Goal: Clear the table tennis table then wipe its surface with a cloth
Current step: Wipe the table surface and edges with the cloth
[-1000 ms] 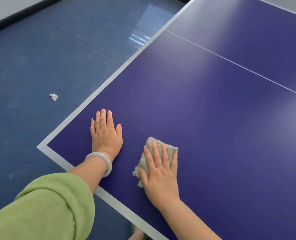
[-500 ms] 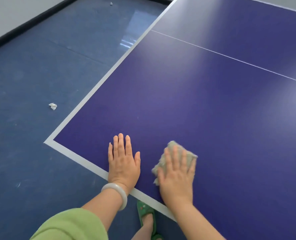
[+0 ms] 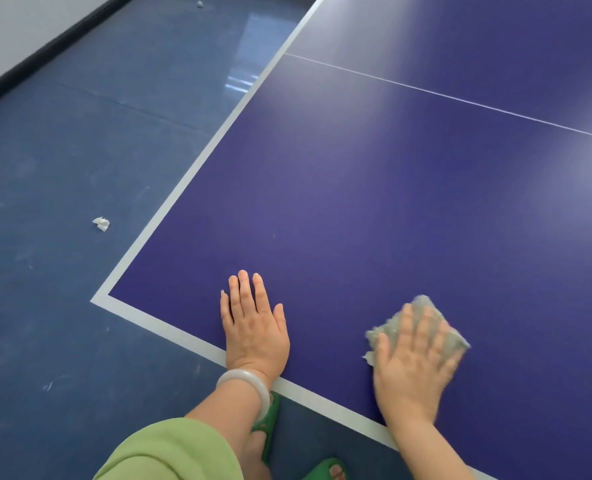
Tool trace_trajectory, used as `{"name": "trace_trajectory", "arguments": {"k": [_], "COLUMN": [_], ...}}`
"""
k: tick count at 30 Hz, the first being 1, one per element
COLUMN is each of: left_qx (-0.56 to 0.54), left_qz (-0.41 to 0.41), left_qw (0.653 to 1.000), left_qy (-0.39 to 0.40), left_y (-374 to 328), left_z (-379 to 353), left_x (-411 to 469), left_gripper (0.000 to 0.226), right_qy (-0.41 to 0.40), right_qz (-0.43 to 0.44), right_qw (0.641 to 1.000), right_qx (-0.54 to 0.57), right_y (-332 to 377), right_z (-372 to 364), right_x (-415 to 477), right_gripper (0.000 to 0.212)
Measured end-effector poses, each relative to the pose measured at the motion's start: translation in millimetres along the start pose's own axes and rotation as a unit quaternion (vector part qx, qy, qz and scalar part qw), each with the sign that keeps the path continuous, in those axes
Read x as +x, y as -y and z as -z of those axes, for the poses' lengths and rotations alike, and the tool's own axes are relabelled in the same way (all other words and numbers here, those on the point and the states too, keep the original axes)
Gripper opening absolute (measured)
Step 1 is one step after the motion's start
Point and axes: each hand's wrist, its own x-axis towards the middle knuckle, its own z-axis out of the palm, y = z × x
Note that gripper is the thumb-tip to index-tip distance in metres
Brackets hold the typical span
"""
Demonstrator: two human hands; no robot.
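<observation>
The right hand [image 3: 414,370] lies flat, fingers spread and blurred, pressing a grey cloth [image 3: 422,322] onto the table tennis table [image 3: 374,202] near its front edge; beside it, apart, the left hand [image 3: 254,329] rests palm-down, fingers straight, holding nothing; a pale bangle [image 3: 248,386] circles its wrist.

Grey cloth [image 3: 422,303] on purple table [image 3: 357,202]

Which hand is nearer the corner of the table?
Left. The left hand lies flat beside the corner; the right hand presses the cloth farther off, to its right.
</observation>
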Motion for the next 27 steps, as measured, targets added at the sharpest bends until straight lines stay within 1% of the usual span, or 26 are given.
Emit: {"name": "trace_trajectory", "arguments": {"k": [2, 4, 6, 8, 9, 10, 12, 13, 14, 16, 18, 20, 21, 23, 25, 27], "left_qx": [-0.001, -0.008, -0.012, -0.022, -0.029, -0.036, -0.046, -0.051, -0.06, -0.095, -0.155, -0.196, -0.186, -0.13, -0.084, -0.053], "left_qz": [0.0, -0.002, -0.005, -0.006, -0.006, -0.006, -0.011, -0.014, -0.017, -0.024, -0.048, -0.058, -0.05, -0.02, 0.0, -0.013], "left_qw": [1.0, 1.0, 1.0, 0.999, 0.999, 0.999, 0.998, 0.997, 0.997, 0.993, 0.984, 0.978, 0.981, 0.991, 0.996, 0.998], "left_qy": [0.007, 0.023, 0.029, 0.035, 0.036, 0.039, 0.048, 0.051, 0.053, 0.057, 0.067, 0.047, 0.023, 0.001, 0.009, 0.013], "left_y": [0, -1, -1, -1, -2, -1, 0, 1, 2, 6, 18, 44, 60, 93, 118, 128], "left_z": [1, 3, 5, 7, 7, 7, 7, 7, 8, 12, 22, 29, 31, 34, 32, 29], "left_x": [0, 0, 0, 0, 0, 0, 0, 0, 0, 0, 6, 22, 33, 57, 72, 75], "left_gripper": [0.063, 0.068, 0.069, 0.069, 0.068, 0.068, 0.065, 0.064, 0.065, 0.068, 0.063, 0.054, 0.052, 0.057, 0.065, 0.067], "right_qy": [0.002, 0.002, 0.012, 0.016, 0.014, 0.008, -0.006, -0.007, -0.007, -0.01, -0.016, -0.016, -0.014, -0.004, 0.014, 0.03], "right_qz": [0.1, 0.185, 0.223, 0.24, 0.227, 0.19, 0.072, 0.018, -0.018, -0.049, -0.053, -0.027, -0.001, 0.069, 0.152, 0.209], "right_qw": [0.995, 0.982, 0.973, 0.969, 0.972, 0.981, 0.997, 1.0, 1.0, 0.999, 0.998, 1.0, 1.0, 0.998, 0.988, 0.977], "right_qx": [-0.025, -0.043, -0.05, -0.057, -0.053, -0.045, -0.028, -0.02, -0.014, -0.005, 0.001, 0.0, -0.003, -0.009, -0.024, -0.042], "right_y": [42, 79, 101, 101, 94, 83, 57, 46, 40, 42, 59, 87, 105, 144, 181, 206], "right_z": [-5, -10, -12, -12, -11, -9, -5, -3, -2, -3, -7, -10, -13, -17, -20, -22], "right_x": [5, 17, 35, 53, 61, 66, 66, 60, 51, 24, -4, -23, -29, -35, -31, -19], "right_gripper": [0.071, 0.07, 0.071, 0.069, 0.068, 0.067, 0.068, 0.07, 0.071, 0.071, 0.07, 0.068, 0.067, 0.066, 0.066, 0.066]}}
